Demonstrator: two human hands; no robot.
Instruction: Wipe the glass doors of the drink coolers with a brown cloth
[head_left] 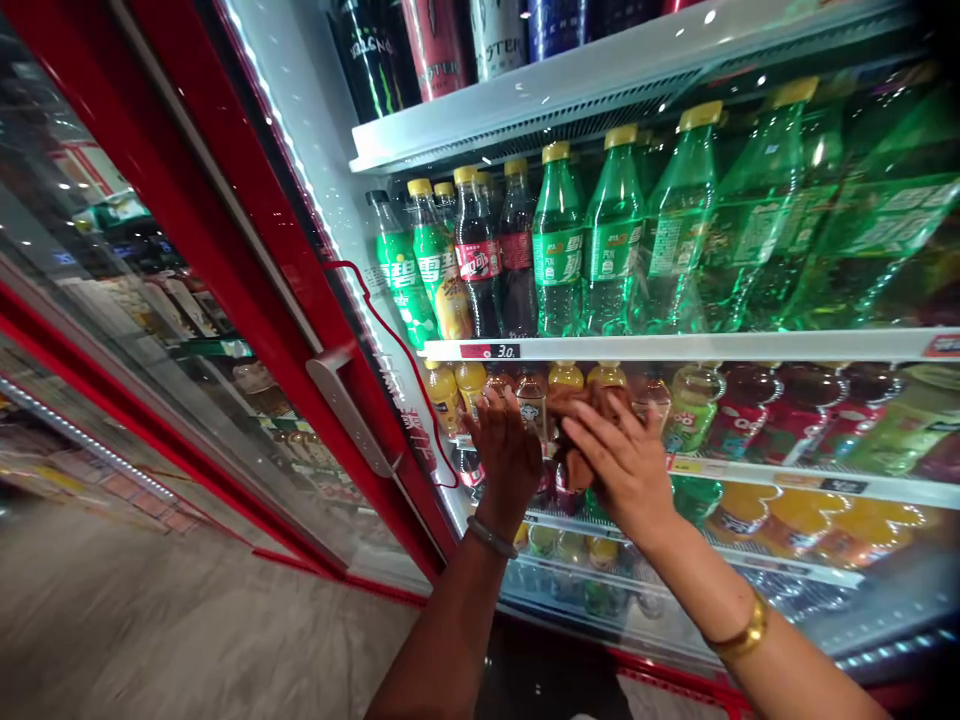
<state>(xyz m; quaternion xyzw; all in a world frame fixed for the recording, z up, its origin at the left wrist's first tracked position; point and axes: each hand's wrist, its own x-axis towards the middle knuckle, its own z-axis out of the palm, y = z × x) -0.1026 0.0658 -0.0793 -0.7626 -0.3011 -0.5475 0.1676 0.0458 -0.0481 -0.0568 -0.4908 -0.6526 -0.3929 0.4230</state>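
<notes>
My left hand (506, 450) is raised with its fingers up and apart, in front of the bottles on the middle shelf, holding nothing that I can see. To its right, my right hand (630, 470) has its fingers stretched over a crumpled brown cloth (577, 470) and holds it against what appears to be the cooler's glass front. Part of the cloth is hidden beneath the fingers. Behind the hands stand yellow-capped bottles (566, 376) and a green-labelled bottle (691, 405). A grey band circles my left wrist and a gold bracelet my right.
Red door frames (300, 250) with a metal handle (349, 415) stand at the left. A white shelf edge (675, 347) runs below green bottles (559, 250) and dark cola bottles (478, 265). Cans (439, 45) line the top shelf. Grey floor (187, 620) lies below.
</notes>
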